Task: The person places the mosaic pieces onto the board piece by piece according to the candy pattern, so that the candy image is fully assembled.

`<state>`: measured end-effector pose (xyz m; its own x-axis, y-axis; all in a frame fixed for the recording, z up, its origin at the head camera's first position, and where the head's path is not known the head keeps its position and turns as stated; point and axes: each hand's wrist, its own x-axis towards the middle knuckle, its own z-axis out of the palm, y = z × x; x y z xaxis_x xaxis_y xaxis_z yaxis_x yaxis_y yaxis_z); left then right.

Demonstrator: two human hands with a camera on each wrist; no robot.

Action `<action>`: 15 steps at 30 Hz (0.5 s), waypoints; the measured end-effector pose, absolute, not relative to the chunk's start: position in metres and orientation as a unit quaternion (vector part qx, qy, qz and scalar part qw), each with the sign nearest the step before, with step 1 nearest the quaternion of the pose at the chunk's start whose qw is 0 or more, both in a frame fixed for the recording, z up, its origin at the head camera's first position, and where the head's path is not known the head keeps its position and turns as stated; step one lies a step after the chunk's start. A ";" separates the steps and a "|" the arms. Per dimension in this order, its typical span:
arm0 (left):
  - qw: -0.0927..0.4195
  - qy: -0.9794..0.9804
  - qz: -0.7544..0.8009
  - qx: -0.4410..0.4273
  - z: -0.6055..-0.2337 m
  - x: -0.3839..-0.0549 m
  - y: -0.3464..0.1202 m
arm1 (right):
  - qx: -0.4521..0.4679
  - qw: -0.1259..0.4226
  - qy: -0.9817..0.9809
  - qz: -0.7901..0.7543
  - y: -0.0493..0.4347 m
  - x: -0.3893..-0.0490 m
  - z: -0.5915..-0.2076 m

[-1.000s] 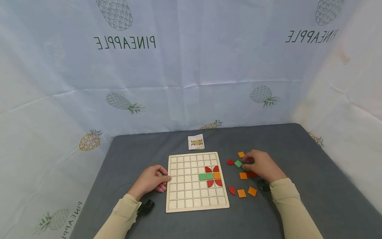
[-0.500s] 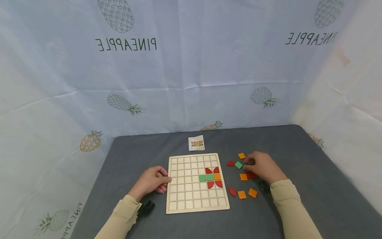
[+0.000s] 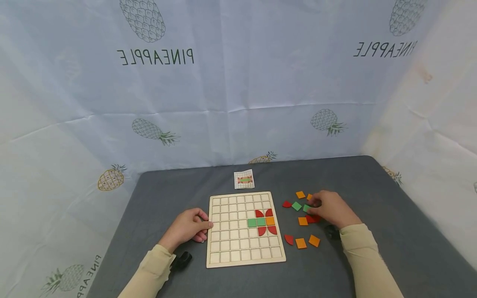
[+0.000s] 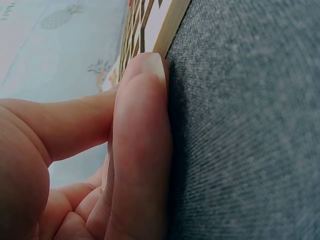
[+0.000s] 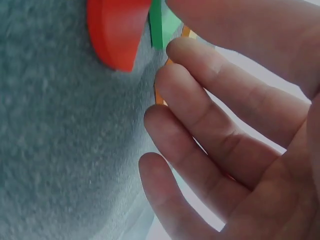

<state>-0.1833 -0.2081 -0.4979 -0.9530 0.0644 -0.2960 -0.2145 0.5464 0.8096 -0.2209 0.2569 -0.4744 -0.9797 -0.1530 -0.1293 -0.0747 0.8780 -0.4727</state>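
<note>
A light wooden grid board lies on the dark table, with red quarter-round tiles, green square tiles and an orange square tile in its right part. My left hand holds the board's left edge between thumb and finger; in the left wrist view a fingertip meets that edge. To the right of the board, my right hand hovers over the loose tiles, fingertips beside a partly covered green tile. In the right wrist view its fingers are loosely extended, and no clear grip shows.
Several loose orange tiles and red tiles lie about the right hand. Another green tile sits left of its fingertips. Behind the board lies a small pattern card. A pineapple-print cloth hangs around the table.
The right hand has shifted slightly right, uncovering part of a green tile and an orange tile behind it. The left hand stays at the board's edge, and the tiles on the board look unchanged.
</note>
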 end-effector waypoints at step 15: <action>0.144 0.871 0.467 -0.041 -0.499 -0.184 -0.208 | -0.059 0.095 0.963 -0.246 0.262 -0.220 -0.473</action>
